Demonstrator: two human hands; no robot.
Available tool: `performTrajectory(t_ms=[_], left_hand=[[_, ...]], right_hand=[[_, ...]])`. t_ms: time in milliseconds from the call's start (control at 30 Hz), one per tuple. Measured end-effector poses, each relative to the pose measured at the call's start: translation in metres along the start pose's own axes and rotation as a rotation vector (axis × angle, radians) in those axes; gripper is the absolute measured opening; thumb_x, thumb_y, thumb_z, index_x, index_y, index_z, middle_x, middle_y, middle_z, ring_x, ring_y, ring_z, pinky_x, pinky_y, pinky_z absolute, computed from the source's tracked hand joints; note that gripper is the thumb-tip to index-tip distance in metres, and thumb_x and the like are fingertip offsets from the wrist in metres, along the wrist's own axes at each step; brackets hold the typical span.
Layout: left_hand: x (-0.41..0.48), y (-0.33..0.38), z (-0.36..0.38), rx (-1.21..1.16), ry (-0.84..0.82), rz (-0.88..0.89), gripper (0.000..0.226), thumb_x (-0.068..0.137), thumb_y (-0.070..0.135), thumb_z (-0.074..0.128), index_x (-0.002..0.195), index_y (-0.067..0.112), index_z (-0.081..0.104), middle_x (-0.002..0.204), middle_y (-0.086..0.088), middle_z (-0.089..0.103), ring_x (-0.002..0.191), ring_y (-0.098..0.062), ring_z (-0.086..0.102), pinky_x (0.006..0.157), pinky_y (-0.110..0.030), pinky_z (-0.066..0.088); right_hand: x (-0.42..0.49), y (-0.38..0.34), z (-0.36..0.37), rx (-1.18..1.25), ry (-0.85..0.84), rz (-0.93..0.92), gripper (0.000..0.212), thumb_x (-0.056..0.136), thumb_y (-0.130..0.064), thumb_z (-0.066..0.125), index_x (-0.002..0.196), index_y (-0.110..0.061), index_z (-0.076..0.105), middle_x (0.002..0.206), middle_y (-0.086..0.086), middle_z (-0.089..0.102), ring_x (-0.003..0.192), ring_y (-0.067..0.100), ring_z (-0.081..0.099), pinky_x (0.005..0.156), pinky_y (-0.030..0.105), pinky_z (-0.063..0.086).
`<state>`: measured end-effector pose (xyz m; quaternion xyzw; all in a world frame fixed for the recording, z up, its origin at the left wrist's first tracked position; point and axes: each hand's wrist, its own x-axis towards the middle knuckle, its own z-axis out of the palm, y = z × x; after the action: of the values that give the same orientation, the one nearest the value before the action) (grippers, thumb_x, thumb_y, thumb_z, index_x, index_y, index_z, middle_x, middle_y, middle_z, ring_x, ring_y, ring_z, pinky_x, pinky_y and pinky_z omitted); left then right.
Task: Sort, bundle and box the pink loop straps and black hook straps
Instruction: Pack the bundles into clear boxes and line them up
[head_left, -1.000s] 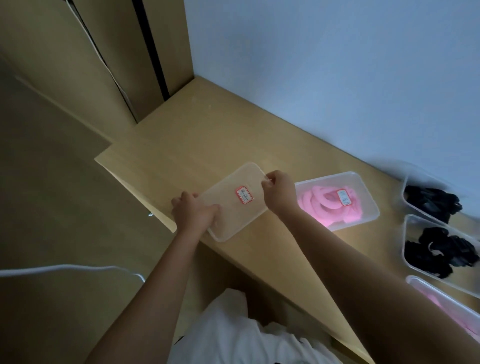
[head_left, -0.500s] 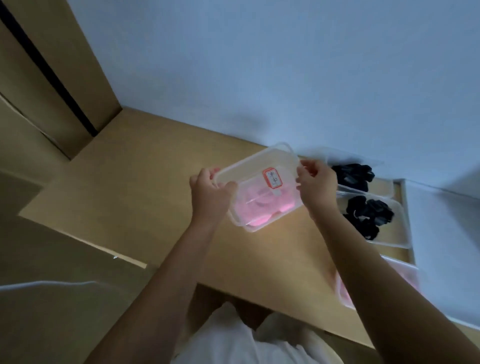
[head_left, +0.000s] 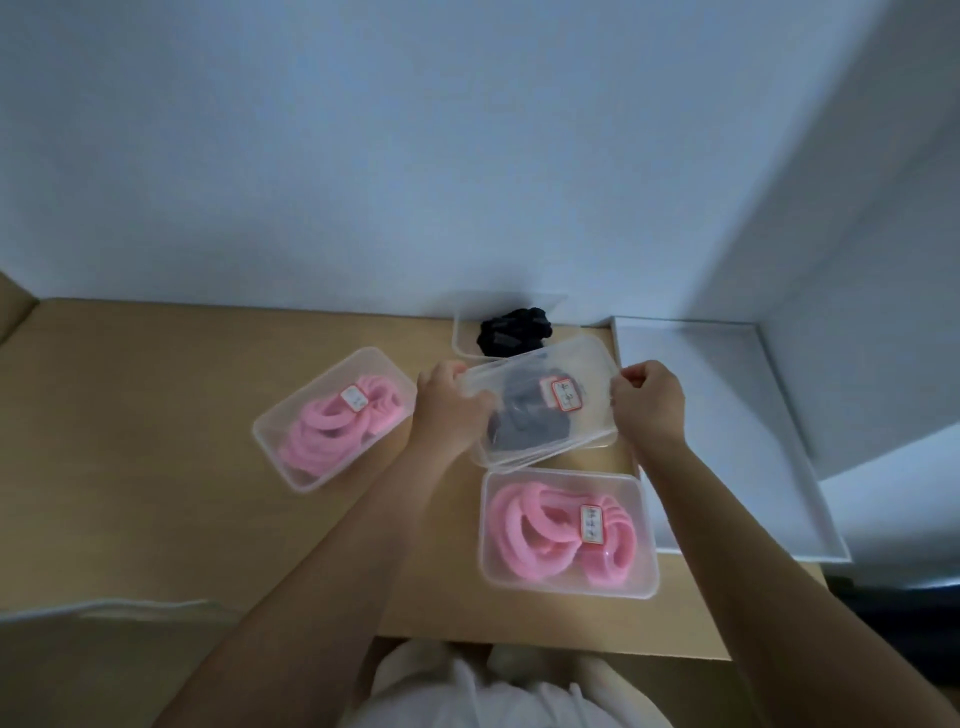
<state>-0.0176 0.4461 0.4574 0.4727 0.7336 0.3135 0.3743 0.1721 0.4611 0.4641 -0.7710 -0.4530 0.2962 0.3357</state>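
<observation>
hanging between the hands (head_left: 449, 410) (head_left: 649, 408) — lid (head_left: 589, 374) over black hook straps (head_left: 519, 434)

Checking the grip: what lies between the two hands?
In the head view, a clear lid spans the gap, left hand and right hand each gripping an end; black hook straps show through it.
</observation>
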Motion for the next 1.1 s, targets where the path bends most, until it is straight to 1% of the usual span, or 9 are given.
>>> performTrajectory(t_ms=[200, 333, 500, 567, 667, 800, 933, 1000, 1100], left_hand=[[0.004, 0.002, 0.022, 0.094, -0.013, -0.011, 0.050, 0.085, 0.013, 0.058, 0.132, 0.010, 0.044, 0.130, -0.006, 0.051, 0.115, -0.023, 0.052, 0.090, -0.026, 0.039], [-0.002, 0.000, 0.029, 0.113, 0.023, 0.015, 0.049, 0.083, 0.009, 0.058, 0.131, 0.010, 0.047, 0.128, -0.007, 0.054, 0.116, -0.023, 0.052, 0.097, -0.032, 0.041], [-0.002, 0.008, 0.025, 0.036, 0.061, 0.083, 0.039, 0.088, 0.007, 0.054, 0.126, 0.012, 0.050, 0.121, -0.001, 0.054, 0.113, -0.021, 0.053, 0.093, -0.030, 0.044], [0.002, 0.015, 0.022, 0.038, 0.092, 0.133, 0.045, 0.087, 0.006, 0.055, 0.131, 0.012, 0.047, 0.128, -0.005, 0.047, 0.117, -0.020, 0.048, 0.100, -0.034, 0.041], [0.017, 0.025, 0.010, -0.040, 0.159, 0.089, 0.054, 0.083, 0.008, 0.056, 0.135, 0.014, 0.042, 0.131, -0.004, 0.042, 0.118, -0.018, 0.046, 0.104, -0.035, 0.040], [0.042, 0.034, -0.006, -0.187, 0.091, -0.033, 0.039, 0.088, 0.013, 0.053, 0.127, 0.013, 0.049, 0.117, -0.001, 0.057, 0.102, -0.018, 0.058, 0.087, -0.035, 0.052], [0.068, 0.034, -0.011, -0.092, 0.079, 0.006, 0.031, 0.094, 0.011, 0.045, 0.124, 0.007, 0.053, 0.112, -0.005, 0.059, 0.094, -0.018, 0.055, 0.076, -0.029, 0.045], [0.083, 0.031, -0.009, -0.027, 0.074, 0.023, 0.023, 0.095, 0.010, 0.043, 0.114, 0.011, 0.055, 0.105, -0.004, 0.056, 0.094, -0.020, 0.054, 0.077, -0.030, 0.043], [0.101, 0.024, -0.004, 0.080, 0.082, 0.013, 0.023, 0.093, 0.006, 0.041, 0.077, 0.022, 0.045, 0.087, -0.004, 0.048, 0.078, -0.019, 0.046, 0.063, -0.027, 0.036]], right_hand=[[0.010, 0.010, 0.006, -0.084, -0.103, -0.009, 0.014, 0.093, -0.013, 0.048, 0.100, -0.003, 0.056, 0.100, 0.012, 0.061, 0.085, 0.021, 0.051, 0.075, 0.029, 0.039], [0.012, 0.014, 0.007, -0.104, -0.126, -0.032, 0.015, 0.094, -0.011, 0.048, 0.100, -0.001, 0.058, 0.098, 0.012, 0.061, 0.083, 0.020, 0.052, 0.071, 0.028, 0.041], [0.019, -0.001, -0.001, -0.041, -0.106, -0.076, 0.014, 0.095, -0.009, 0.045, 0.097, -0.002, 0.057, 0.089, 0.007, 0.055, 0.082, 0.020, 0.050, 0.071, 0.028, 0.037], [0.023, -0.010, -0.003, 0.013, -0.095, -0.073, 0.016, 0.095, -0.010, 0.045, 0.090, -0.002, 0.058, 0.083, 0.006, 0.055, 0.078, 0.020, 0.051, 0.068, 0.028, 0.039], [0.034, -0.022, -0.003, 0.127, -0.077, 0.014, 0.032, 0.093, -0.007, 0.047, 0.061, -0.009, 0.049, 0.060, 0.004, 0.046, 0.056, 0.017, 0.042, 0.050, 0.024, 0.035], [0.053, -0.039, 0.007, 0.243, -0.066, 0.122, 0.036, 0.090, -0.006, 0.052, 0.056, -0.012, 0.044, 0.056, 0.003, 0.042, 0.051, 0.015, 0.037, 0.048, 0.023, 0.034], [0.070, -0.055, 0.025, 0.213, -0.073, 0.146, 0.029, 0.090, -0.009, 0.055, 0.062, -0.012, 0.049, 0.066, 0.003, 0.050, 0.067, 0.018, 0.049, 0.065, 0.027, 0.042], [0.079, -0.058, 0.034, 0.160, -0.082, 0.147, 0.020, 0.090, -0.010, 0.058, 0.070, -0.009, 0.053, 0.077, 0.006, 0.056, 0.076, 0.020, 0.053, 0.071, 0.029, 0.045], [0.092, -0.057, 0.045, 0.065, -0.092, 0.149, 0.007, 0.089, -0.010, 0.059, 0.085, -0.004, 0.059, 0.083, 0.009, 0.058, 0.078, 0.021, 0.057, 0.070, 0.029, 0.047]])
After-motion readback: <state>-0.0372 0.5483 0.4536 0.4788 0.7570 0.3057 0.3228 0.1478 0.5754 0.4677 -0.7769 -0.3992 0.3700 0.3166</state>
